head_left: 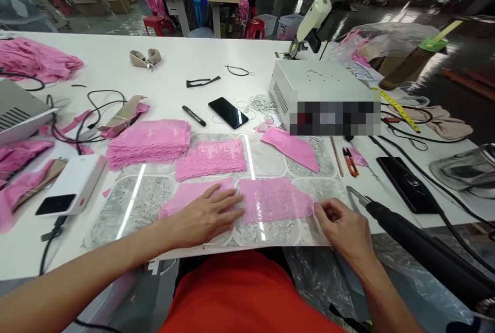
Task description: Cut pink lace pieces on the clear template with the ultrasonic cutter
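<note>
My left hand lies flat with fingers spread on a pink fabric piece, its fingertips by the left edge of a pink lace piece. That lace piece is spread flat on a clear patterned mat. At its narrow right end, my right hand is closed, thumb and finger pinching the tip. Beyond the left hand lie a smaller lace pile and a thicker stack of pink lace pieces. A curved smooth pink piece rests further back on the mat.
A grey box-shaped machine stands behind the mat. A black-handled tool with a metal tip juts in from the right. Orange thread snips, a phone, a marker and a white power bank surround the mat, with cables on both sides.
</note>
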A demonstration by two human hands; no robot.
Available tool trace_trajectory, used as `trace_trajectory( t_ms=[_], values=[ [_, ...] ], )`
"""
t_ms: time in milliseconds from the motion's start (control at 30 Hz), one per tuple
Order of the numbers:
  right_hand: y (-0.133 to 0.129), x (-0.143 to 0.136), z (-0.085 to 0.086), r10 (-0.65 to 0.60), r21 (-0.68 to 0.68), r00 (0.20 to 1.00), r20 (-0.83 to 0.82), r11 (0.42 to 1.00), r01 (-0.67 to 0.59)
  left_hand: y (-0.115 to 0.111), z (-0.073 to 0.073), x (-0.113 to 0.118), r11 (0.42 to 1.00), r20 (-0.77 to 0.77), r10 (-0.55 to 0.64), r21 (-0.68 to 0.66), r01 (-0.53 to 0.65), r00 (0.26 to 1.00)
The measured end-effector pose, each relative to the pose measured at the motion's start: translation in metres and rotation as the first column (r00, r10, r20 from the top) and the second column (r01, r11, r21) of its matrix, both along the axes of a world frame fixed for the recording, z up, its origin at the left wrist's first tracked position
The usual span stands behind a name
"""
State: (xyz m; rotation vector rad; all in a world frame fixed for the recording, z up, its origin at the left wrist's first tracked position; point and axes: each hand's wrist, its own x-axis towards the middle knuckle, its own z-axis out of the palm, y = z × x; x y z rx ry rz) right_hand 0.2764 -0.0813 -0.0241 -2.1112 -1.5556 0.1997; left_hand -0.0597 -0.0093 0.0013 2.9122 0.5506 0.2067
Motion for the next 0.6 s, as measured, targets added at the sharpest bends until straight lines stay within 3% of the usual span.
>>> trace_trajectory(
  t_ms=[167,300,367,500,600],
  values=[
    [0.037,0.007,0.008,0.065,0.153,0.996,-0.065,0.987,-0.055,0.022,0.016,0.015,1.0,0.04,-0.025,0.013,0.024,0.999],
    [0.086,0.016,0.011,0.112,0.195,0.993,-0.047,0.976,-0.101,0.068,0.03,0.054,0.981,0.076,0.155,-0.127,-0.145,0.985],
    [0.107,0.021,0.009,0.117,0.19,0.992,-0.047,0.976,-0.106,0.099,0.034,0.078,0.968,0.072,0.227,-0.126,-0.217,0.971],
    [0.126,0.027,0.0,0.13,0.127,0.99,-0.045,0.984,-0.124,0.155,0.029,0.122,0.943,0.029,0.315,-0.121,-0.31,0.949],
    [0.127,0.028,-0.007,0.12,0.088,0.992,-0.043,0.989,-0.116,0.181,0.019,0.145,0.935,-0.05,0.323,-0.139,-0.326,0.945]
  ],
)
